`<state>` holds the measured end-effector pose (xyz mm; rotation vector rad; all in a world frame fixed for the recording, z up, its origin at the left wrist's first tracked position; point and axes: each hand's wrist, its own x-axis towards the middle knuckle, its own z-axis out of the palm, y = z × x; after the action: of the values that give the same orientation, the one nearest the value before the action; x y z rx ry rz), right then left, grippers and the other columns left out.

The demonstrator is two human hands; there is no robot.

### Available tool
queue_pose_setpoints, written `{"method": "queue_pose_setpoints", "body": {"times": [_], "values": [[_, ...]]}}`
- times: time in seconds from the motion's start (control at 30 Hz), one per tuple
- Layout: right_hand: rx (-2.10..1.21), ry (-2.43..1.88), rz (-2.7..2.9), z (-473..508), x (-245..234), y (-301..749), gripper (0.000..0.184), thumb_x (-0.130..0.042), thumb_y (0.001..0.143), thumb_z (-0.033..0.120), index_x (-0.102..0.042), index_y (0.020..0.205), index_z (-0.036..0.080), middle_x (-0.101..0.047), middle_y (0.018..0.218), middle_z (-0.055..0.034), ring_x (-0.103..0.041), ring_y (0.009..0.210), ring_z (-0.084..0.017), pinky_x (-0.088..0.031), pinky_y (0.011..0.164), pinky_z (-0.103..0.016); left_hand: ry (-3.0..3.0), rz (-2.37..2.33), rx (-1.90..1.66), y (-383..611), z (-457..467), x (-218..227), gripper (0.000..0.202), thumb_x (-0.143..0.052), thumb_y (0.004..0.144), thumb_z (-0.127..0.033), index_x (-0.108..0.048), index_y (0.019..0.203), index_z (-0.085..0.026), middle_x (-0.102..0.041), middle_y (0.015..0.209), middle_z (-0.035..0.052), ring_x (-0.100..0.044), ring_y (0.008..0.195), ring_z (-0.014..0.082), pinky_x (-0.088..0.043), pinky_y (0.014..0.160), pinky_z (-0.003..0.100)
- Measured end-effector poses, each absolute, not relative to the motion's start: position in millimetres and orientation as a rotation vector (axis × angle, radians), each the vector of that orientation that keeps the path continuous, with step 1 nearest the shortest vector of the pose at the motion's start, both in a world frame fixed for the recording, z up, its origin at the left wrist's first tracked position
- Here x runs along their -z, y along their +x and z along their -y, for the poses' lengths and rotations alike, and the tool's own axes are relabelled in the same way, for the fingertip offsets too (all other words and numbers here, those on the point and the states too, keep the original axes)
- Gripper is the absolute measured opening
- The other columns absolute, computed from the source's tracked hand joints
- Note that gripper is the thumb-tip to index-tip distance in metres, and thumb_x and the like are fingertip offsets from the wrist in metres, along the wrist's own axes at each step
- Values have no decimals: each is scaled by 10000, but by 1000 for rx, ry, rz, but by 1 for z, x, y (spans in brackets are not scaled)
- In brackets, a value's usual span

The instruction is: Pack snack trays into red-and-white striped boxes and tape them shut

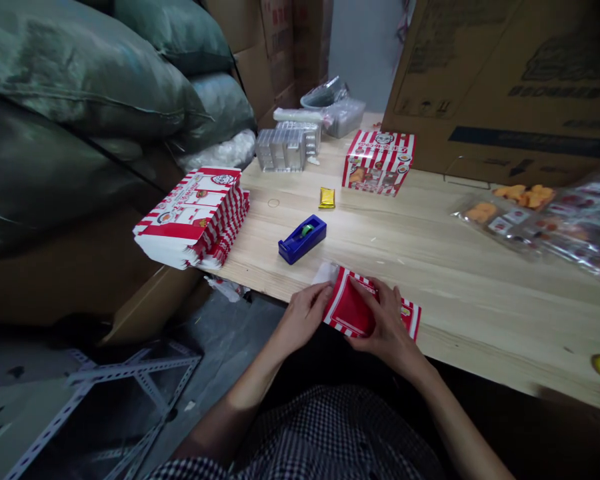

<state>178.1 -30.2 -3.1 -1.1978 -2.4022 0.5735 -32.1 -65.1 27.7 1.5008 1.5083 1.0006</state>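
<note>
A red-and-white striped cardboard box (347, 308) lies at the near edge of the table, held between my two hands. My left hand (303, 315) pinches its left end, next to a pale flap. Across the box's right part lies my right hand (387, 320), thumb and fingers gripping its sides. Just beyond the box sits a blue tape dispenser (303, 239) with a green roll core. A small gold packet (327, 198) rests farther back. To the left is a stack of flattened striped boxes (195, 213).
An assembled striped box (379, 163) stands at the back, near a large brown carton (505, 93). Clear plastic cases (285, 148) are piled behind. Transparent bags of small items (545, 220) lie at right. Big sacks (80, 80) rise on the left; a metal frame (135, 370) stands below.
</note>
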Motion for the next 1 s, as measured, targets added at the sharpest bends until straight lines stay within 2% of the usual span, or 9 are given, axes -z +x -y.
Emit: {"method": "queue_pose_setpoints", "body": {"times": [0.1,0.23,0.37,0.43,0.53,0.67,0.77,0.87,1.0], "values": [[-493,-1234,2350,34,2,171,1143,-815,686,325,-114,1583,438,-248,1524,-130,-301,1424,-468,-67,1163,-745,1546,-1469,-1018,-21,63,-27,451,-644,923,-424,-651,1327,-223,-740,1180,82,-682,994,260,-504,910,353],[-336,-1430,2149,54,-10,158,1183,-821,706,367,-36,1586,471,-201,1570,-128,-282,1420,-504,-98,1131,-787,1619,-1382,-1043,-19,49,-37,418,-651,921,-337,-657,1326,-235,-713,1265,95,-668,1109,282,-489,1003,395],[-492,-1452,1948,74,-34,167,1009,-709,839,469,-56,1606,417,-220,1589,-118,-295,1441,-444,-323,1136,-676,1685,-1207,-967,-34,33,-76,402,-645,922,-273,-667,1323,-255,-695,1310,85,-641,1196,286,-468,1065,429],[-721,-1329,1851,76,-42,182,852,-625,918,440,-118,1602,411,-286,1587,-90,-353,1439,-363,-419,1125,-576,1750,-1092,-848,-38,26,-94,400,-633,925,-244,-669,1322,-276,-694,1314,82,-634,1215,287,-465,1072,452],[-991,-1177,1700,70,-37,204,606,-548,989,361,-321,1550,398,-408,1551,-60,-435,1411,-275,-425,1141,-505,1895,-849,-623,-30,18,-93,425,-626,920,-180,-662,1324,-305,-710,1285,78,-651,1194,268,-482,1050,439],[-1126,-1097,1643,62,-8,217,258,-555,997,325,-702,1208,312,-633,1301,-69,-577,1261,-248,-457,1090,-455,2019,-676,-454,-5,17,-52,471,-632,870,-58,-700,1260,-313,-745,1211,58,-690,1120,237,-509,992,384],[-1184,-1157,1620,63,12,223,201,-601,972,372,-757,1040,266,-707,1101,-67,-651,1078,-241,-519,966,-408,2075,-750,-451,1,24,-29,455,-657,861,-72,-701,1257,-292,-744,1185,74,-678,1122,251,-499,1001,403],[-1232,-1202,1586,65,24,230,220,-630,949,426,-761,952,249,-718,976,-50,-663,935,-224,-541,848,-372,2074,-900,-679,-12,37,-23,488,-686,888,-170,-623,1357,-290,-659,1331,102,-577,1272,261,-443,1084,442],[-1263,-1176,1620,64,28,232,244,-613,958,440,-761,927,247,-710,944,-48,-655,918,-221,-532,829,-386,2008,-1144,-895,-33,57,-23,430,-691,908,-267,-623,1332,-296,-617,1361,107,-529,1309,264,-418,1107,486]]}}
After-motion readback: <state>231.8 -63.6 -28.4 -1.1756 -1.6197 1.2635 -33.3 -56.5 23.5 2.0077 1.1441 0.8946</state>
